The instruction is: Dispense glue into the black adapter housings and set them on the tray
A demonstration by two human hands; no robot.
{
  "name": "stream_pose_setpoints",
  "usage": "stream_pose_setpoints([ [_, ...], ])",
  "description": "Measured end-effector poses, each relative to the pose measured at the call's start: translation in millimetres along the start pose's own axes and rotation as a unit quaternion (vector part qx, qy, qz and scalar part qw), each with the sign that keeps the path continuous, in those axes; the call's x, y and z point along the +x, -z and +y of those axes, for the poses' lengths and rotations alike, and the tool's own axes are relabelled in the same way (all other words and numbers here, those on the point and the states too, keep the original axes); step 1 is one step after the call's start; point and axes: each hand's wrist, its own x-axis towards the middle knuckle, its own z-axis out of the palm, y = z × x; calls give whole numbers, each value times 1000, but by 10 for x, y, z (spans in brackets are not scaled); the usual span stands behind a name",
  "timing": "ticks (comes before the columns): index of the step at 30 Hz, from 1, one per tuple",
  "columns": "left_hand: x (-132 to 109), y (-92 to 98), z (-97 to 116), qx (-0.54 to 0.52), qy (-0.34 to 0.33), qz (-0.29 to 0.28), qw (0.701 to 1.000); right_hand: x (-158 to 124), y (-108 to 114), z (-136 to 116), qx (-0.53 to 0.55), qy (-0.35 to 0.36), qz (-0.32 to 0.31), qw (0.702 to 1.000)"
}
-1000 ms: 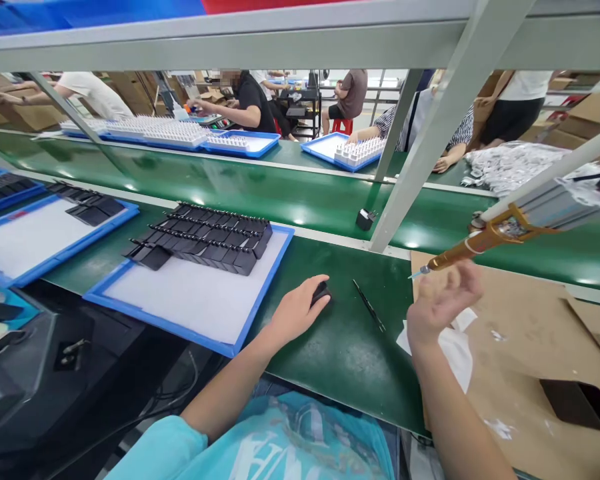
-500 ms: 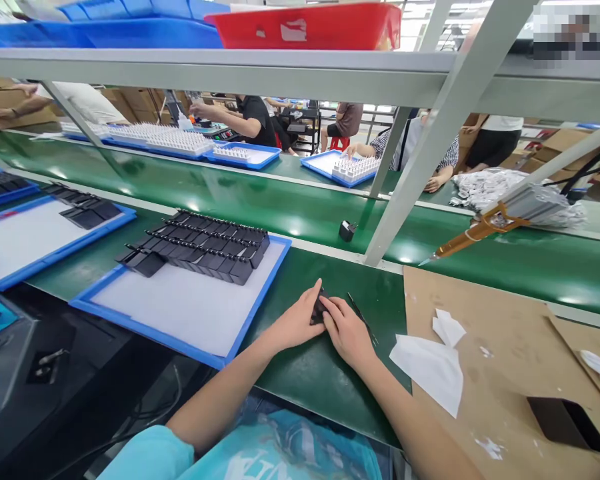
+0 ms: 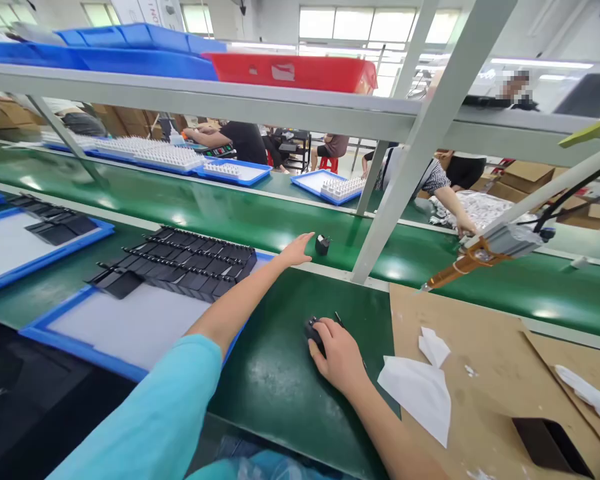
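My left hand stretches out over the near edge of the green belt, fingers extended and empty. Just beyond its fingertips, a small gap away, sits a black plug adapter with a white patch on top and pins to one side. My right hand rests on the green tabletop, its fingers curled round another black adapter that is partly covered by them. A thin dark tool lies beside that hand, mostly hidden by it.
Rows of black adapters fill the back of a blue-rimmed tray on the left. A slanted post rises right of the belt adapter. An orange-brown dispenser, cardboard and white cloth are to the right. Co-workers sit across the belt.
My left hand has left the held adapter and moved forward to the belt. My right hand keeps the adapter on the table. The view has tilted up somewhat.
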Motion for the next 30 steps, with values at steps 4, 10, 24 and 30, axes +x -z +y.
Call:
stream_pose_setpoints([
  [4,453,-32,22,30,-28,-13,999,-12,3,-6,-14,4,9,1000],
  [10,420,129,-30,89,-12,-8,996,-17,-20,-11,-6,7,22,1000],
  [24,-1527,166,-13,115,-16,-66,991,-24,18,-111,35,56,15,998],
  [30,-1559,68,-50,94,-11,-48,994,-87,28,-106,38,48,61,996],
])
